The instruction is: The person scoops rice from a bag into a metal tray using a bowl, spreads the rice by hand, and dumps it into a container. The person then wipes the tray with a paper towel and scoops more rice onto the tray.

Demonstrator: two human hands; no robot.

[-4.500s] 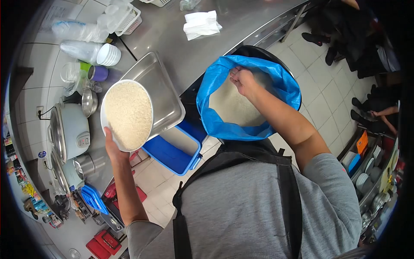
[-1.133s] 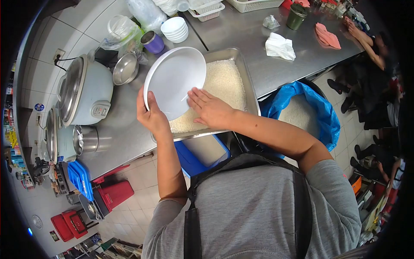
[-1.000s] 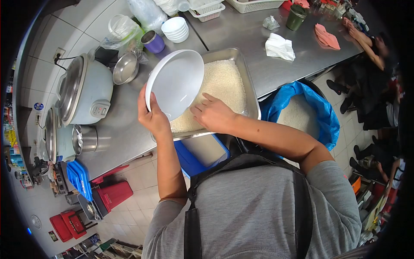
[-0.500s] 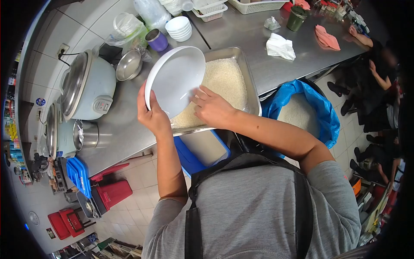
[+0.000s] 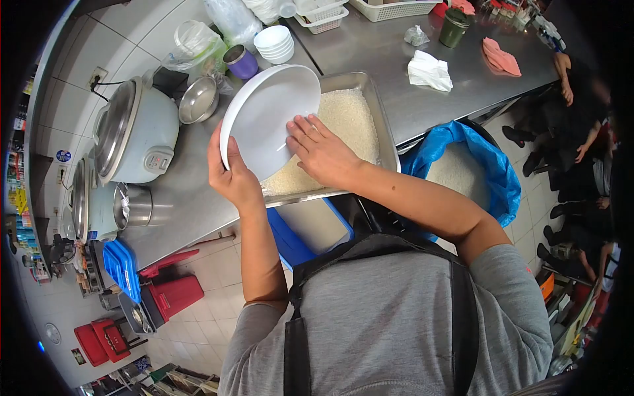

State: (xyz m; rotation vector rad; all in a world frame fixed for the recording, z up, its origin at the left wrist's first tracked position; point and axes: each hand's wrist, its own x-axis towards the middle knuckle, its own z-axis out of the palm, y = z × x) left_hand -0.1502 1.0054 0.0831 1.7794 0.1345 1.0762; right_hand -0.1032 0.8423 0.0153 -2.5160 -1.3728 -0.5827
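Right fingers [image 5: 308, 135] have straightened, slightly parted, over the bowl [image 5: 261, 125], while left fingers [image 5: 235, 158] pinch its rim.

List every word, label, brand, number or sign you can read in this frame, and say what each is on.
No text is readable here.
Rice cooker: control panel markings too small to read.
Round blue sticker on the tiled wall: too small.
Colourful packages at the left edge: blurred, unreadable.

Bowl [image 5: 267, 119] white; cup [image 5: 240, 62] purple; sack [image 5: 505, 188] blue.
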